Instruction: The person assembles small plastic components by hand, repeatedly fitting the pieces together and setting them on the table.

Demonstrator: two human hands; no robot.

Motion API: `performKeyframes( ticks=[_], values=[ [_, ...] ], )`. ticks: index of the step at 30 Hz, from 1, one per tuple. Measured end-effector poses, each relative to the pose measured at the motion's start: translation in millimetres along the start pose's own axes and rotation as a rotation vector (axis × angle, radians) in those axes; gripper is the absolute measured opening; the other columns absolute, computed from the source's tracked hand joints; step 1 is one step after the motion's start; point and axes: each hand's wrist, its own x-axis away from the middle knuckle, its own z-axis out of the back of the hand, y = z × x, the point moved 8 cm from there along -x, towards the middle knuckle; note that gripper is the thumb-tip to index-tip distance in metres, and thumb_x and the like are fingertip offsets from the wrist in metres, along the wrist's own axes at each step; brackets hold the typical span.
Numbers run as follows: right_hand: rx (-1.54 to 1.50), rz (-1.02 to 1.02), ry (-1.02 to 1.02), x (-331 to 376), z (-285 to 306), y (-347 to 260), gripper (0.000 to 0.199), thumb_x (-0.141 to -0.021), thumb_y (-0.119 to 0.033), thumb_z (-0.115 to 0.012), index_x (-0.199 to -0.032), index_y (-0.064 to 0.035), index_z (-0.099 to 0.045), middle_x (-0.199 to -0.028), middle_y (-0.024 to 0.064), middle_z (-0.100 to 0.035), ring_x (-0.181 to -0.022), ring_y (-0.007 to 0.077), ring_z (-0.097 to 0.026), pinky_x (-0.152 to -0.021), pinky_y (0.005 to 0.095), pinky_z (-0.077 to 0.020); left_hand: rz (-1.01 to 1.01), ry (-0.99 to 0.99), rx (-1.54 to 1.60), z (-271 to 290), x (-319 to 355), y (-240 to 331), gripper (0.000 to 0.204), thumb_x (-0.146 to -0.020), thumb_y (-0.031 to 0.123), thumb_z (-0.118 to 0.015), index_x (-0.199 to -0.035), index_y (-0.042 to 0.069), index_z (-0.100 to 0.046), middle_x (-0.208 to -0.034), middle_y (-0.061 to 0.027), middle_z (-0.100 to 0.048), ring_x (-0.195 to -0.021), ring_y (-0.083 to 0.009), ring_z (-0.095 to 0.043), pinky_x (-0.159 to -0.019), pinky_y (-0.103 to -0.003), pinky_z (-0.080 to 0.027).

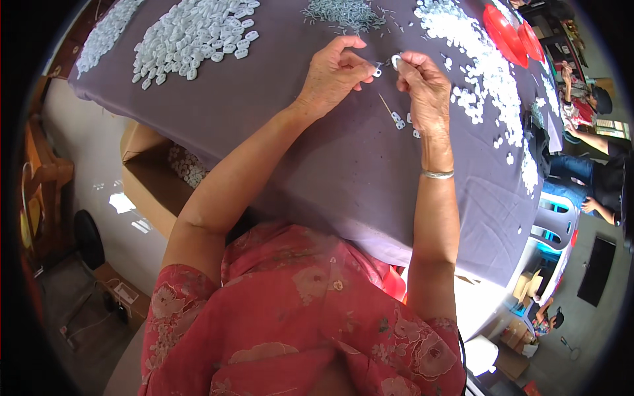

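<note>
Above the cloth-covered table, both my hands are raised close together at the far middle. My left hand pinches a small white plastic piece between thumb and fingertips. Facing it, my right hand is closed on a small rounded white piece. A narrow gap separates the two pieces. Just below, a white piece with two holes lies on the cloth with a thin pale pin pointing away from it. More small white bits lie partly hidden beneath my right wrist.
A pile of white oval pieces sits at the far left, small grey screws at the far middle. White pieces spread along the right beside red dishes. An opened cardboard box stands below the table's left edge. Other people are at the right.
</note>
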Motion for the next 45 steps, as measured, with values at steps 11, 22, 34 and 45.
performKeyframes(
  ticks=[11,22,34,45],
  values=[
    [0.018,0.064,-0.010,-3.9,-13.9,6.8,0.010,-0.084,-0.004,-0.065,-0.093,-0.0018,-0.066,-0.074,-0.0023,-0.057,-0.062,0.0058,-0.046,-0.056,0.0191,-0.0381,-0.006,-0.014,-0.020,-0.9,0.3,1.6,0.039,-0.082,0.006,-0.066,-0.117,0.003,-0.048,-0.079,-0.0035,-0.064,-0.071,-0.0096,-0.060,-0.059,-0.023,-0.047],
    [0.070,0.081,-0.013,-1.6,-12.9,3.9,0.011,-0.083,-0.003,-0.065,-0.094,-0.0018,-0.066,-0.076,-0.0032,-0.057,-0.065,0.0049,-0.045,-0.059,0.0184,-0.0383,-0.017,-0.023,-0.017,-0.4,-0.4,-0.1,0.040,-0.081,0.006,-0.067,-0.117,0.004,-0.048,-0.078,-0.0025,-0.064,-0.071,-0.0086,-0.059,-0.059,-0.023,-0.046],
    [0.082,0.099,-0.021,-0.9,-13.5,2.3,0.010,-0.082,-0.002,-0.065,-0.092,-0.0033,-0.067,-0.076,-0.0046,-0.056,-0.065,0.0042,-0.044,-0.058,0.0180,-0.0366,-0.020,-0.027,-0.052,-0.7,-0.7,-1.4,0.041,-0.081,0.007,-0.068,-0.117,0.005,-0.048,-0.078,-0.0031,-0.063,-0.071,-0.0085,-0.058,-0.059,-0.023,-0.046],
    [0.176,0.117,-0.082,0.0,-17.1,4.9,0.010,-0.082,0.000,-0.064,-0.092,-0.0033,-0.067,-0.079,-0.0049,-0.058,-0.067,0.0032,-0.045,-0.060,0.0177,-0.0375,-0.022,-0.040,-0.025,-0.7,0.1,0.1,0.039,-0.082,0.006,-0.065,-0.118,0.005,-0.048,-0.081,-0.0031,-0.063,-0.073,-0.0090,-0.059,-0.060,-0.023,-0.047]
  ],
)
